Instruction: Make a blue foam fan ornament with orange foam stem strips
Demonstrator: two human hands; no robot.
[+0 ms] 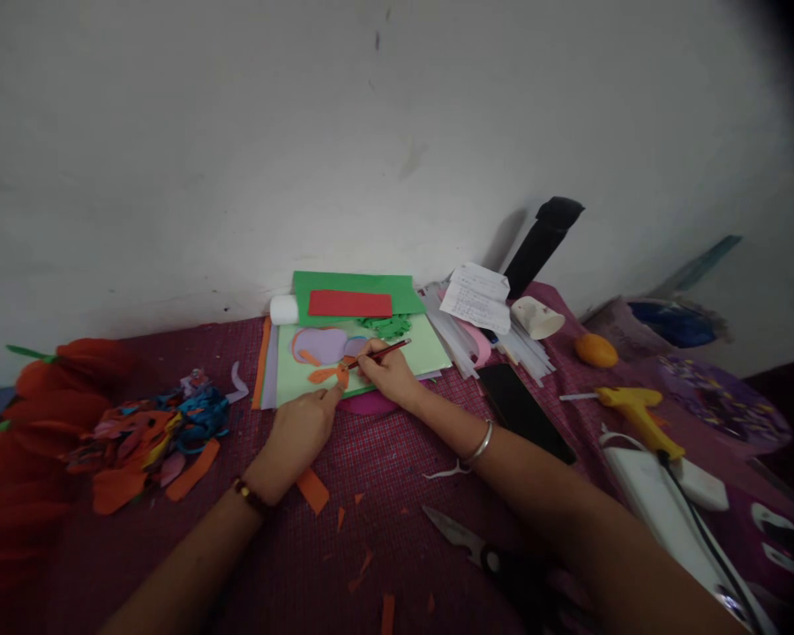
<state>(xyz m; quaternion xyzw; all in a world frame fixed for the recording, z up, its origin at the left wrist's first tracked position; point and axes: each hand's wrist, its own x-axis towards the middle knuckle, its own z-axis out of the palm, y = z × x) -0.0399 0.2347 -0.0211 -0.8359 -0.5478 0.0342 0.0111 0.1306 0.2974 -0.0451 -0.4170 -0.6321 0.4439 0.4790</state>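
My right hand is closed round a red pencil whose tip rests on small orange paper shapes. These lie on a light green sheet that also carries a lilac cut-out. My left hand is closed, and its fingertips press the orange piece down beside the pencil tip. The sheet tops a stack of coloured papers against the wall.
A dark green sheet with a red strip lies behind. Scrap paper heap at left. Scissors near my right forearm. Black phone, yellow glue gun, orange fruit, white cup, paper notes.
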